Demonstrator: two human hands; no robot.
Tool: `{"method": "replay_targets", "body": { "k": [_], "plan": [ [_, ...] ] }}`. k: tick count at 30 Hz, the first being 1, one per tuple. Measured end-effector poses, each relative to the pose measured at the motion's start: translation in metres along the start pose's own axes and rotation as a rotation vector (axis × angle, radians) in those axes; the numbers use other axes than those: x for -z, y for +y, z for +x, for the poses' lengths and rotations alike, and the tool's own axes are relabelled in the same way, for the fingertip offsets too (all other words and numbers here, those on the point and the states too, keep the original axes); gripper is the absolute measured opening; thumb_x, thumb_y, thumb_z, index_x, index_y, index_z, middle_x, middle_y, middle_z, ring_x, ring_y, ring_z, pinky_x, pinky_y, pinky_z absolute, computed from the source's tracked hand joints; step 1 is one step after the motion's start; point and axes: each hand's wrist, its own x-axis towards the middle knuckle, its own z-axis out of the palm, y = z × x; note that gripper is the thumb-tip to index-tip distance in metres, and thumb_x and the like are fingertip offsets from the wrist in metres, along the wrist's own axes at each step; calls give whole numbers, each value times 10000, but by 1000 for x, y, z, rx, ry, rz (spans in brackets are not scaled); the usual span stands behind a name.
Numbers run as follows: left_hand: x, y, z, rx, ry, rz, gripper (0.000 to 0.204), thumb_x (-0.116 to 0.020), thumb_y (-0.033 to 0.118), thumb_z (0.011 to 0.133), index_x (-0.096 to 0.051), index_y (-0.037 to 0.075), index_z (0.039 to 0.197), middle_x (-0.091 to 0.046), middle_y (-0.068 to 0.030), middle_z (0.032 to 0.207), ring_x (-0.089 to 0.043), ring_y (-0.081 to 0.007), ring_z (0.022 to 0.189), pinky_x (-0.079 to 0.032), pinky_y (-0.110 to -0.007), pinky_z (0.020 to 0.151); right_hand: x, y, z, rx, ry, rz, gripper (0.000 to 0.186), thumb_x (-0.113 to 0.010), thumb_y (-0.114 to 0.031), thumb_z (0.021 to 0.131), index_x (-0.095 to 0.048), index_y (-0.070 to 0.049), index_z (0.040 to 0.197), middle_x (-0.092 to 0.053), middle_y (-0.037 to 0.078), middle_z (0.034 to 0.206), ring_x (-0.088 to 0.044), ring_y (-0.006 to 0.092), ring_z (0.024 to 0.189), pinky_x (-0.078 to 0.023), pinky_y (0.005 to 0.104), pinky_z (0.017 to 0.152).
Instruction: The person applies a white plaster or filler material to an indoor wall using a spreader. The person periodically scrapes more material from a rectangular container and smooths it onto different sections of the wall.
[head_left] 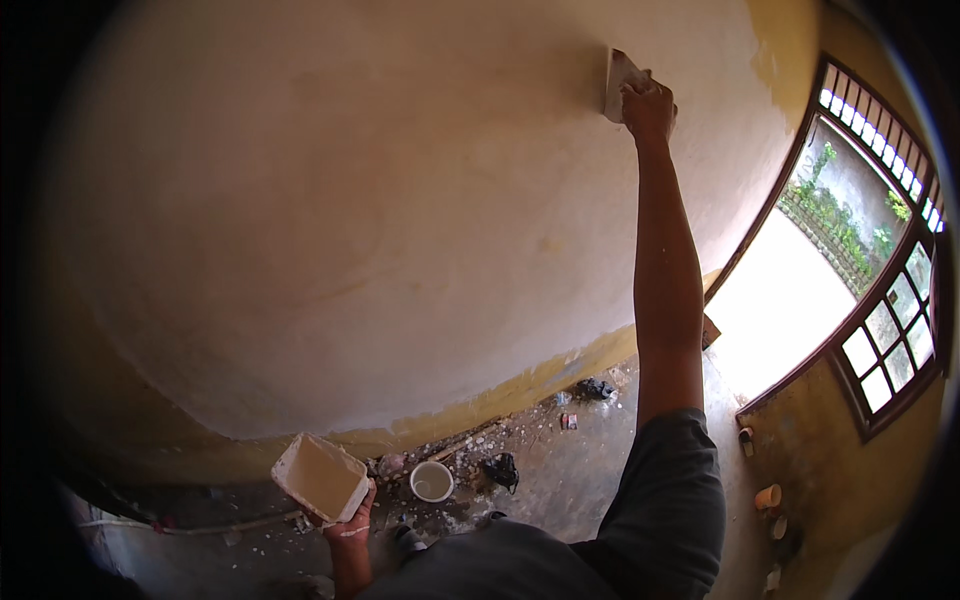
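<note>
Guiding from afar, I'd draw the scraper [620,84] evenly across the wall [400,200], right hand [651,108] fingers clamped on it, left hand [350,526] fingers gripping the tub [320,478].

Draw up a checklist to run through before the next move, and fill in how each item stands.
1. Right hand gripping the flat tool: ok, fingers wrapped around it.
2. Tool's full edge touching the wall: cannot tell from this one view.
3. Left hand supporting the rectangular tub: ok, held low on the left.
4. Depth of material in the tub: cannot tell.
5. White bucket standing upright: ok, on the floor near the wall's base.
6. Floor free of litter: not ok, black crumpled plastic and scattered bits lie there.
</note>
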Motion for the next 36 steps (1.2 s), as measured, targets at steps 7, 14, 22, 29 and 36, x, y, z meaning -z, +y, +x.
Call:
{"method": "replay_targets", "body": {
  "k": [7, 14, 22, 29, 36],
  "plan": [
    [10, 7, -2, -43, 43, 0, 726, -560, 664, 812, -481, 185, 1352, -528, -90, 1350, -508, -396, 1212, -429, -678, 925, 16, -99, -72, -22, -132, 79, 314, -578, -243, 798, -689, -77, 1041, -684, 203, 980, -646, 387, 953, -507, 450, 864],
    [4, 7, 1, -29, 32, -6, 714, -550, 653, 827, -466, 192, 1367, -532, -90, 1350, -515, -392, 1207, -437, -671, 916, 15, -143, -141, 287, -168, 162, 234, -559, -206, 819, -693, -95, 976, -682, 168, 908, -652, 362, 841, -521, 460, 753],
    [-8, 9, 3, -5, -106, 11, 716, -517, 658, 844, -442, 199, 1388, -491, -84, 1395, -491, -384, 1237, -432, -666, 921, 33, -150, -206, 832, -420, 177, 225, -699, -122, 751, -637, -84, 964, -668, 109, 909, -664, 282, 784, -559, 396, 633],
    [-7, 6, 4, -34, -123, 11, 711, -505, 653, 860, -398, 224, 1417, -497, -90, 1383, -508, -398, 1220, -459, -677, 897, -5, -134, -164, 928, 114, 134, 301, -663, -114, 780, -623, -79, 1077, -645, 113, 994, -665, 263, 852, -596, 348, 614],
    [-15, 11, 2, -68, -109, 3, 726, -533, 652, 841, -435, 188, 1391, -513, -103, 1365, -514, -399, 1210, -463, -659, 896, 32, -113, -202, 666, -223, 325, 328, -623, -74, 787, -672, -111, 1109, -690, 156, 971, -675, 309, 873, -548, 391, 811]
  ]
}}
